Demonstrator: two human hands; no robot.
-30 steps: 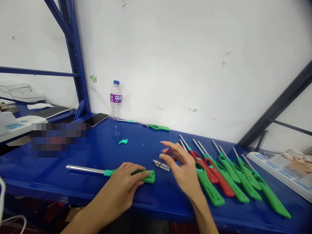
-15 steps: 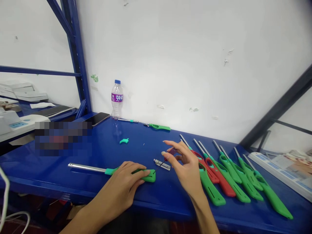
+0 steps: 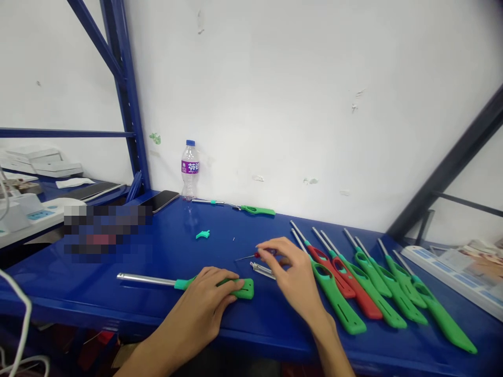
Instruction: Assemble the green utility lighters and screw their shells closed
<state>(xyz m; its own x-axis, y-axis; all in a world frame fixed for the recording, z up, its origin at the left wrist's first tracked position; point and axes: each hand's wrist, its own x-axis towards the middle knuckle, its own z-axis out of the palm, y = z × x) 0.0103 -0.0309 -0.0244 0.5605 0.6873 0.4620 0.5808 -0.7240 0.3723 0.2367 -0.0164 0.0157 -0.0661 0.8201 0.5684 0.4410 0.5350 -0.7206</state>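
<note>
My left hand (image 3: 210,293) is closed over the handle of a green gas lighter (image 3: 247,289), pressing it on the blue table. The lighter's metal tube points left. Between the thumb and fingers of my right hand (image 3: 293,272) is a small red-handled screwdriver (image 3: 247,257). Its thin shaft points left, above the table and apart from the lighter. Just below it lies a clear plastic fuel tank (image 3: 262,269), partly hidden by my right hand. Farther back are a loose teal trigger (image 3: 203,234) and a tiny pin-like piece (image 3: 233,239).
Several green and red lighters (image 3: 353,283) lie in a row at right, beside a white power strip (image 3: 451,280). At the wall are an opened green lighter (image 3: 257,210) and a plastic bottle (image 3: 190,170). A phone (image 3: 163,200) lies at left, near a blue frame post (image 3: 131,104).
The screwdriver has come away from the end of the green lighter. Its tip has moved up and left, and the shaft lies flatter. My left hand stays on the lighter.
</note>
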